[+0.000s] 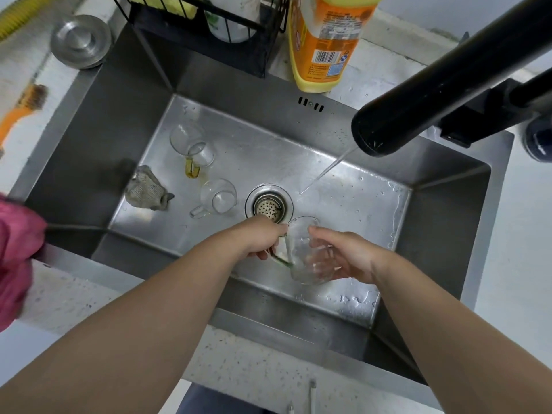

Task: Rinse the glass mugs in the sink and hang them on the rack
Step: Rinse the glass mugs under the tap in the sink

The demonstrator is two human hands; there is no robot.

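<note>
Got the glass mug [300, 246] tipped over, low in the sink [442, 210], right by the drain strainer [268, 206]. My left hand [263, 239] has its fingers curled round the green handle, and my right hand [346, 255] cups the body with fingers wrapped under it. The clear-handled mug [219, 195] and the yellow-handled mug [194, 147] lie further back on the left. The faucet [418, 100] runs a thin stream onto the sink floor just past my mug.

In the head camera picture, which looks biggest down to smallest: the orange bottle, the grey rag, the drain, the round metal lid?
1. Orange bottle, though it stands nearer the camera.
2. Round metal lid.
3. Grey rag and drain look about alike, so no ranking between them.
</note>
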